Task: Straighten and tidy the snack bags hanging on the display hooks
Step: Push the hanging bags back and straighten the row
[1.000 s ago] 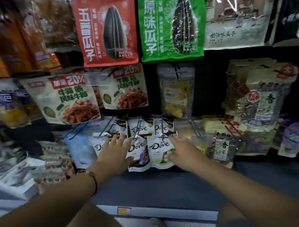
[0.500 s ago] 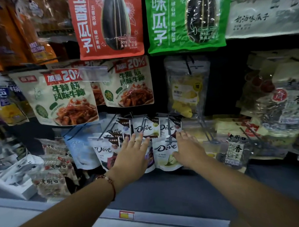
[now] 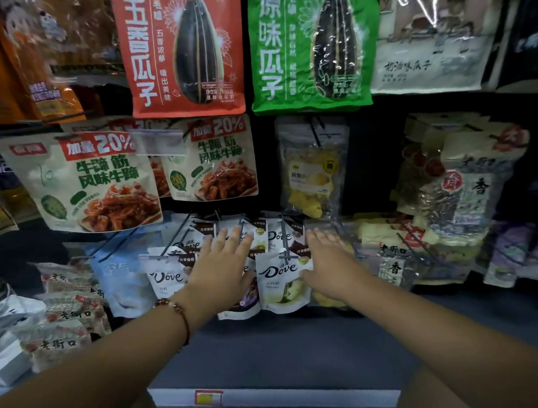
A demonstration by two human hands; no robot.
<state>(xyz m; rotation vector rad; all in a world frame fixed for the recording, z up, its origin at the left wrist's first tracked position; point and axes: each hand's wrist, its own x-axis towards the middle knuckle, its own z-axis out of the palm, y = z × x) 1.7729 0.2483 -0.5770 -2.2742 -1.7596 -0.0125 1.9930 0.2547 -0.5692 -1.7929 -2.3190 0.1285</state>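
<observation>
Comparing this moment with a second ago, we see both hands pushed further in among the Dove pouches on the lowest row of hooks. Our left hand (image 3: pixel 221 267) lay lower on the front pouches then; now its straight fingers reach up over the second rank, palm flat on the middle front pouch, grip released, holding nothing. Our right hand (image 3: pixel 325 263) has also slid up and in: its fingers lie spread against the right side of the row, with the thumb touching the edge of the green-printed Dove pouch (image 3: pixel 282 280). We cannot tell whether that thumb pinches the pouch or only rests on it; we read it as pressing, not clenched.

We judge this as squaring the Dove pouches back along their hooks (image 3: pixel 283 238). The left front Dove pouch (image 3: pixel 166 276) hangs untouched just beside the left hand.

Much is hidden. The left hand covers most of the middle pouch, so we cannot say if it hangs straight. The rear pouches show only their tops. The clear bag under the right hand is blurred. The red seed bag (image 3: pixel 184 53) and green seed bag (image 3: pixel 313 47) above are cut off at the top.
</observation>
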